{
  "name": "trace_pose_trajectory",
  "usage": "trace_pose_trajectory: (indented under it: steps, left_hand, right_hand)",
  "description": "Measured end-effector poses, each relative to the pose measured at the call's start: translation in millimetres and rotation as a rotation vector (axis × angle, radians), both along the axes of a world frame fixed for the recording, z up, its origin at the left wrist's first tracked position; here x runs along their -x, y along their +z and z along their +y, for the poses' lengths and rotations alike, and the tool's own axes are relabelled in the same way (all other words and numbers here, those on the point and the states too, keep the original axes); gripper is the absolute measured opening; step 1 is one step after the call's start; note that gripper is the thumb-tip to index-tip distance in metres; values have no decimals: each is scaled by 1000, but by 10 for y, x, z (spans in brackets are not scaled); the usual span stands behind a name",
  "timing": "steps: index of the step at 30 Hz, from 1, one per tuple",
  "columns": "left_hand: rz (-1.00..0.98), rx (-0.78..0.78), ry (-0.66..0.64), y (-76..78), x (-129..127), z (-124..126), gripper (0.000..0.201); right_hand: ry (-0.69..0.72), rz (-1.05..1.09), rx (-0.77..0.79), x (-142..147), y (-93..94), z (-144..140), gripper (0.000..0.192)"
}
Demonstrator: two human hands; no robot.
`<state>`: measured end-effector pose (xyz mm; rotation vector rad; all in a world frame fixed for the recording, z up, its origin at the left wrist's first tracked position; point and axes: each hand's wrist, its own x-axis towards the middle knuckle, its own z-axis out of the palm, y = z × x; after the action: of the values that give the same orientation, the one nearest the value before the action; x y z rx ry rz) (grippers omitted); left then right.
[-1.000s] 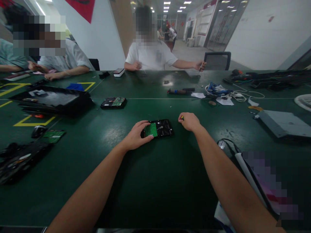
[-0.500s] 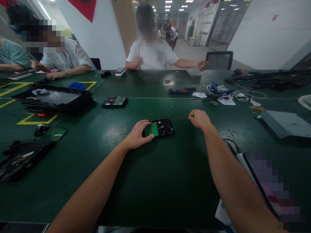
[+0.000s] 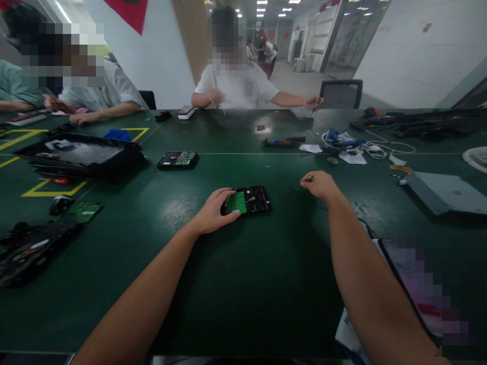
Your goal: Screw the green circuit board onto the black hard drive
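Observation:
My left hand (image 3: 216,213) grips the left end of a hard drive (image 3: 258,199), thumb on the near edge and fingers on the far edge. The drive lies flat on the green table, its green circuit board (image 3: 238,203) facing up. To the right of the drive, my right hand (image 3: 318,184) is closed around a small screwdriver-like tool (image 3: 310,178). Only its yellow-and-dark end shows; the rest is hidden by the fingers. Tiny shiny bits, apparently screws (image 3: 296,188), lie on the table just left of that hand.
Another hard drive (image 3: 178,159) lies farther back, left of a black tray (image 3: 87,157)'s right side. Dismantled parts (image 3: 36,248) sit at left, a grey metal case (image 3: 449,195) at right. By my right forearm is a tablet-like screen (image 3: 409,279). A person (image 3: 236,83) sits opposite.
My right hand has moved slightly right, and more tiny bits now show on the table beside it. My left hand still holds the hard drive in the same place.

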<state>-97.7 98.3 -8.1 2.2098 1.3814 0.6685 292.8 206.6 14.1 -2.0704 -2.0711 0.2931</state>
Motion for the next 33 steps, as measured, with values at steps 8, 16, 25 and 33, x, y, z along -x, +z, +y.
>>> trace_pose_trajectory:
  steps: [8,16,25,33]
  left_hand:
    - [-16,13,5,-7,1,9,76]
    - [-65,44,36,11,-1,-21,83]
    - [-356,-14,377,-149,26,129,44]
    - [-361,-76,506,-224,74,185,48]
  right_hand:
    - [45,95,32,33,-115,4,13]
    - [79,140,3,43,-172,-1,11]
    - [134,96,-30,73,-150,-10,9]
    - [118,87,-28,108,-102,-22,12]
